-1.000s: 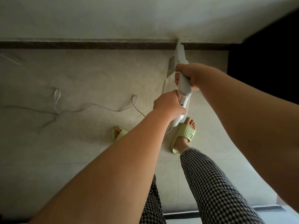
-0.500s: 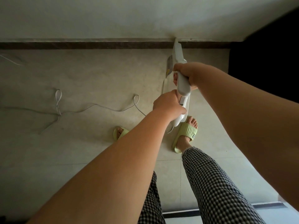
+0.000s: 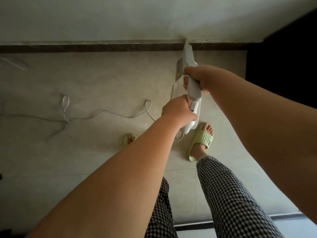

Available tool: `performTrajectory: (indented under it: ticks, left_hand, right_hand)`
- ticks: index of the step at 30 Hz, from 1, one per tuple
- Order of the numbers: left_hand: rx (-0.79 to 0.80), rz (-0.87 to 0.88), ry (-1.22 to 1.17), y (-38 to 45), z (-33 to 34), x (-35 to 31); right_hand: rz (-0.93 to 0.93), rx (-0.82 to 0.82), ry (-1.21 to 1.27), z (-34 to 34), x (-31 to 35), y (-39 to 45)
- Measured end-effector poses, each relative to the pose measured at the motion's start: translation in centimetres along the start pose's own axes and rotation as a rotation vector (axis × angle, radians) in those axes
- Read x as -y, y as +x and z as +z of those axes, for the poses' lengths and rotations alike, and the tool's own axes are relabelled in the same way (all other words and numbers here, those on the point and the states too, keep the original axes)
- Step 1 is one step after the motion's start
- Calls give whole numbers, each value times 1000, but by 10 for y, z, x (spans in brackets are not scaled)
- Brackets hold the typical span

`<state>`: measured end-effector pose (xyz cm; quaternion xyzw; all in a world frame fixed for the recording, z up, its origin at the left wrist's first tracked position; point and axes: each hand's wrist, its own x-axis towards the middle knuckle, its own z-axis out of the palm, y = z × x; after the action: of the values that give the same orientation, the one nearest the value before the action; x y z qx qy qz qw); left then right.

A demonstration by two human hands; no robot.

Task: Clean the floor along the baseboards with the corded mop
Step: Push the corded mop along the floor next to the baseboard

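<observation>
The white corded mop (image 3: 188, 57) runs from my hands down to the dark baseboard (image 3: 103, 48), its lower end at the wall line. My right hand (image 3: 201, 77) grips the upper handle. Just below it my left hand (image 3: 178, 110) grips the lower part of the handle by the switch. The mop's head is hidden behind the handle. Its white cord (image 3: 106, 114) trails left across the pale tiled floor (image 3: 103, 79) in loops.
My feet in green slippers (image 3: 202, 140) stand just behind the mop, the left one (image 3: 129, 139) partly hidden by my arm. A dark opening (image 3: 283, 57) lies at the right. Another cord piece (image 3: 13, 63) lies at far left.
The mop and both hands have shifted slightly forward toward the baseboard; my right foot has stepped forward a little. Both grips are unchanged.
</observation>
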<state>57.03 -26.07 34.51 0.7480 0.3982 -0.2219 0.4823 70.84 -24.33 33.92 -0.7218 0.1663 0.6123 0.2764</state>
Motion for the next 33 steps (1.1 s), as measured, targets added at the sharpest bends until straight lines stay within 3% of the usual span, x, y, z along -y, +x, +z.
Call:
performTrajectory:
  ticks: [33]
  left_hand:
    - [25,25,13,-14,-44,63]
  right_hand:
    - [-2,-13,10,73,-2,-13]
